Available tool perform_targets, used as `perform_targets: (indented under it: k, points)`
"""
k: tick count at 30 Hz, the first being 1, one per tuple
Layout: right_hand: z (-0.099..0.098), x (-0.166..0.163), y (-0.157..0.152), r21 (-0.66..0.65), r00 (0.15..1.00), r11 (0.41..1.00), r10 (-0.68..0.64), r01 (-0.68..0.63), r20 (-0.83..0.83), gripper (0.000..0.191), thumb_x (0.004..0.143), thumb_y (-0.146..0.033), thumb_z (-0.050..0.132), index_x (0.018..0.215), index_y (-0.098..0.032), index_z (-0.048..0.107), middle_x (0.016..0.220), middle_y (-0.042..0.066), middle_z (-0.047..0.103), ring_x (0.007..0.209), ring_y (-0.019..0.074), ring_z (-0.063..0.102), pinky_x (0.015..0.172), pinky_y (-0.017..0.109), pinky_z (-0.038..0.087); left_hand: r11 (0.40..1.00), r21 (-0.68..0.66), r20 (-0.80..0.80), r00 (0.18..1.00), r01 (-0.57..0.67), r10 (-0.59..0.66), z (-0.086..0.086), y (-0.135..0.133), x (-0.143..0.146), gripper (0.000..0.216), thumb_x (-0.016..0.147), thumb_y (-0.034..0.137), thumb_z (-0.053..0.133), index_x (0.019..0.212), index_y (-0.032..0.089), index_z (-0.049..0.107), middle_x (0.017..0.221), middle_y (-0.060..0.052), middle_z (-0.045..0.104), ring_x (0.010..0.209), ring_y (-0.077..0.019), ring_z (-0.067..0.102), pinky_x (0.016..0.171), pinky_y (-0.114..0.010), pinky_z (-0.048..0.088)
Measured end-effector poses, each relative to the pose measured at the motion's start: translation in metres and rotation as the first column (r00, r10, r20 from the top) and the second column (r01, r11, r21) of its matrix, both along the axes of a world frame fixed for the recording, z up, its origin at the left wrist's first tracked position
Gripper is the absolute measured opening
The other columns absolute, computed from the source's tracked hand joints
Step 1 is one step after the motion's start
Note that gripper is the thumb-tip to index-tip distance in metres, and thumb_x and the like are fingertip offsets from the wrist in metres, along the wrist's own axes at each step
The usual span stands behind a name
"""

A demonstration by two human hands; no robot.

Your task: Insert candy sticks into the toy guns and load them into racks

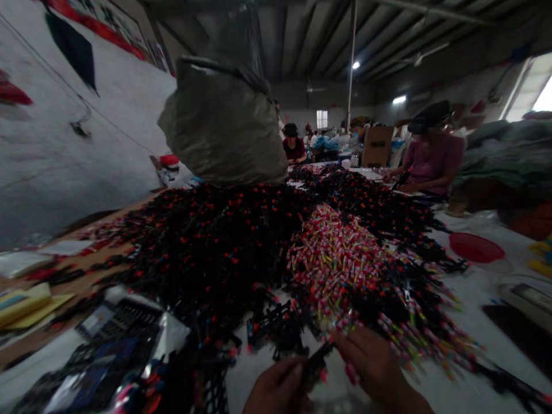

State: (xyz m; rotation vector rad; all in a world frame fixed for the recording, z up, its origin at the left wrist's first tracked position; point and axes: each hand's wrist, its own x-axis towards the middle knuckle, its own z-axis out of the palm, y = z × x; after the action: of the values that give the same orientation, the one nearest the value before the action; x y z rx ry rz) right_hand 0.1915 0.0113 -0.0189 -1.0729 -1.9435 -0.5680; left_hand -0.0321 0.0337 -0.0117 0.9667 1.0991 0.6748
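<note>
My left hand [276, 386] is closed around the near end of a slim black plastic piece [318, 357], just above the white tabletop. On its far end are the closed fingers of my right hand [371, 363]; their exact grip is dim and blurred. A small pink piece [351, 374] shows under my right hand, and I cannot tell whether it is held. Ahead of both hands lies a heap of small pink-and-yellow wrapped pieces [334, 259]. Left of that spreads a large pile of black plastic parts with red tips [215, 247].
A big stuffed grey-green sack [224, 123] stands behind the black pile. At the right are a red basin [476, 247] and a person in a pink top [435, 161]; another person [294, 148] sits farther back. Packaged black items [116, 339] lie front left, near yellow card [30, 307].
</note>
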Motion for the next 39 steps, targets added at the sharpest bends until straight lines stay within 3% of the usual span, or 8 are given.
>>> perform_targets:
  k: [5, 7, 11, 14, 17, 25, 36, 39]
  points:
    - [0.002, -0.007, -0.003, -0.339, 0.971, 0.936, 0.014, -0.097, -0.238, 0.033, 0.087, -0.012, 0.046, 0.115, -0.02, 0.063, 0.081, 0.007, 0.066, 0.075, 0.0168, 0.061, 0.064, 0.027, 0.049, 0.969, -0.201, 0.192, 0.976, 0.144, -0.106, 0.024, -0.022, 0.009, 0.038, 0.065, 0.037, 0.077, 0.091, 0.011, 0.067, 0.08, -0.01, 0.07, 0.067, -0.0156, 0.064, 0.063, -0.024, 0.046]
    - [0.0, -0.013, -0.006, -0.504, 0.904, 0.85, -0.084, -0.154, -0.419, 0.03, 0.086, -0.019, 0.05, 0.113, -0.021, 0.063, 0.091, 0.007, 0.067, 0.083, 0.0172, 0.062, 0.07, 0.027, 0.05, 0.968, -0.21, 0.234, 0.968, 0.141, -0.09, 0.025, -0.029, 0.015, 0.032, 0.067, 0.034, 0.075, 0.086, 0.01, 0.067, 0.079, -0.01, 0.069, 0.068, -0.0147, 0.063, 0.066, -0.024, 0.046]
    - [0.003, -0.022, -0.026, -0.712, 0.687, 0.638, -0.377, -0.294, -0.621, 0.03, 0.083, -0.035, 0.056, 0.108, -0.018, 0.058, 0.084, 0.003, 0.066, 0.071, 0.0155, 0.063, 0.065, 0.026, 0.051, 0.979, -0.191, 0.242, 0.963, -0.073, 0.119, 0.017, -0.04, 0.024, 0.03, 0.066, 0.03, 0.077, 0.088, 0.011, 0.066, 0.081, -0.007, 0.068, 0.071, -0.0138, 0.061, 0.066, -0.025, 0.048]
    - [0.008, -0.026, -0.044, -0.747, 0.617, 0.456, -0.428, -0.483, -0.66, 0.027, 0.085, -0.037, 0.053, 0.103, -0.018, 0.057, 0.075, 0.0, 0.065, 0.064, 0.0139, 0.063, 0.061, 0.024, 0.05, 0.964, -0.193, 0.251, 0.94, -0.185, 0.231, 0.012, -0.043, 0.028, 0.034, 0.064, 0.027, 0.079, 0.091, 0.012, 0.065, 0.085, -0.006, 0.068, 0.075, -0.016, 0.062, 0.068, -0.029, 0.051]
    - [0.011, -0.029, -0.056, -0.735, 0.612, 0.357, -0.408, -0.576, -0.678, 0.03, 0.084, -0.037, 0.055, 0.108, -0.02, 0.058, 0.076, 0.0, 0.067, 0.067, 0.0139, 0.064, 0.062, 0.024, 0.05, 0.961, -0.13, 0.236, 0.934, -0.245, 0.27, 0.009, -0.044, 0.03, 0.032, 0.065, 0.026, 0.077, 0.092, 0.013, 0.065, 0.087, -0.005, 0.068, 0.078, -0.0157, 0.062, 0.07, -0.029, 0.051]
    - [0.002, -0.038, -0.058, -0.754, 0.607, 0.339, -0.45, -0.563, -0.655, 0.022, 0.078, -0.04, 0.063, 0.08, -0.021, 0.052, 0.067, -0.005, 0.062, 0.061, 0.0126, 0.063, 0.057, 0.022, 0.047, 0.944, 0.011, 0.132, 0.936, -0.33, 0.326, 0.01, -0.048, 0.033, 0.03, 0.069, 0.028, 0.073, 0.094, 0.015, 0.062, 0.079, 0.0, 0.068, 0.065, -0.0086, 0.056, 0.061, -0.019, 0.044]
    - [0.001, -0.043, -0.06, -0.825, 0.695, 0.376, -0.45, -0.423, -0.561, 0.021, 0.081, -0.041, 0.06, 0.076, -0.022, 0.053, 0.057, -0.006, 0.056, 0.049, 0.0106, 0.052, 0.048, 0.02, 0.041, 0.928, 0.054, 0.085, 0.928, -0.368, 0.363, 0.012, -0.052, 0.037, 0.032, 0.069, 0.03, 0.072, 0.094, 0.015, 0.06, 0.083, -0.001, 0.069, 0.067, -0.0116, 0.059, 0.062, -0.022, 0.046]
    - [-0.003, -0.046, -0.061, -0.822, 0.714, 0.418, -0.428, -0.387, -0.554, 0.021, 0.082, -0.042, 0.06, 0.078, -0.021, 0.055, 0.06, -0.004, 0.056, 0.052, 0.0109, 0.052, 0.049, 0.02, 0.041, 0.91, 0.097, 0.049, 0.915, -0.402, 0.399, 0.011, -0.053, 0.038, 0.031, 0.069, 0.029, 0.071, 0.094, 0.016, 0.059, 0.083, -0.001, 0.068, 0.07, -0.0125, 0.06, 0.062, -0.021, 0.046]
